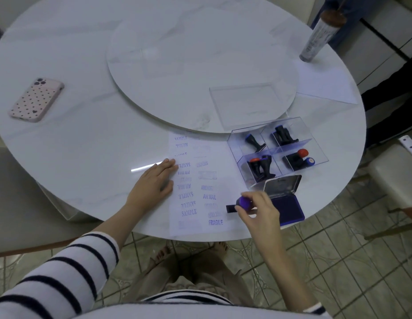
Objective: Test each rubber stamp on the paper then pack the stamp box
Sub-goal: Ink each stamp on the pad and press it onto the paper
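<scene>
A white paper (223,176) covered in purple stamp marks such as SAMPLE, AIR MAIL and FRAGILE lies at the table's near edge. My left hand (154,180) rests flat on its left margin. My right hand (258,211) grips a rubber stamp (239,204) with a purple knob and black base, held just over the paper's right side beside the FRAGILE mark. An open purple ink pad (289,209) sits right of that hand. Behind it stands a clear divided stamp box (311,140) holding several black stamps with red and blue knobs.
The box's clear lid (246,104) lies on the round turntable (188,54) in the table's middle. A pink phone (36,100) rests at the far left. A tall patterned cylinder (320,35) and another sheet (324,84) are at the back right. Chairs stand around.
</scene>
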The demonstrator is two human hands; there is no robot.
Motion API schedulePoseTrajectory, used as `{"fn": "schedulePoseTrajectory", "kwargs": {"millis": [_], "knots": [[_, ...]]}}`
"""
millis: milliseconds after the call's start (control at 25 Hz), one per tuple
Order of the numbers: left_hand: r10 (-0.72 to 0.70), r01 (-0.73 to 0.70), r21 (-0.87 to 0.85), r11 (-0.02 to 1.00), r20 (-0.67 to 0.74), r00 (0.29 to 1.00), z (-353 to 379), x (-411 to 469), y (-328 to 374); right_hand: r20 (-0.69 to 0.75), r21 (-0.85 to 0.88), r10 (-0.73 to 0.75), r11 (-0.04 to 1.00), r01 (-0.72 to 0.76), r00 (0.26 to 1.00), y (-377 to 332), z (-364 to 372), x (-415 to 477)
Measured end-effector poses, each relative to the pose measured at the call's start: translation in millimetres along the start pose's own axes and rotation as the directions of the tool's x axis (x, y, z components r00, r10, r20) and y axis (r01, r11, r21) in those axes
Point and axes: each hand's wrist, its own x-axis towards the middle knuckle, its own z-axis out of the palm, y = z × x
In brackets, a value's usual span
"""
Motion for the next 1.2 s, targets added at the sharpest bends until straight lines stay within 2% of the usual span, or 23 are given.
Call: {"fn": "schedulePoseTrajectory", "kwargs": {"millis": [320,600,840,960,1080,1200], "knots": [[0.009,-0.009,0.006,1.0,-0.001,1.0,0,0,-1,0.031,-0.059,0.013,0.998,-0.012,0.999,7,11,-26],[0.002,-0.002,0.001,1.0,-0.014,1.0,3,0,-2,-0.015,-0.013,0.001,1.0,-0.001,1.0,7,13,-31],[0.007,-0.007,-0.009,1.0,-0.026,1.0,2,1,-1,0.04,0.064,0.034,0.997,-0.036,0.999,15,10,-25],[0.002,-0.003,-0.022,1.0,-0.022,1.0,1,0,1,-0.089,0.246,0.136,0.963,-0.111,0.987,9,0,-21],[0.005,-0.005,-0.017,1.0,-0.023,1.0,2,-1,0,-0.264,0.466,0.271,0.876,-0.124,0.925,7,-20,-5],[-0.004,0.004,-0.016,1.0,-0.018,1.0,2,0,0,-0.336,0.44,0.266,0.893,-0.099,0.903,15,-39,15]]}}
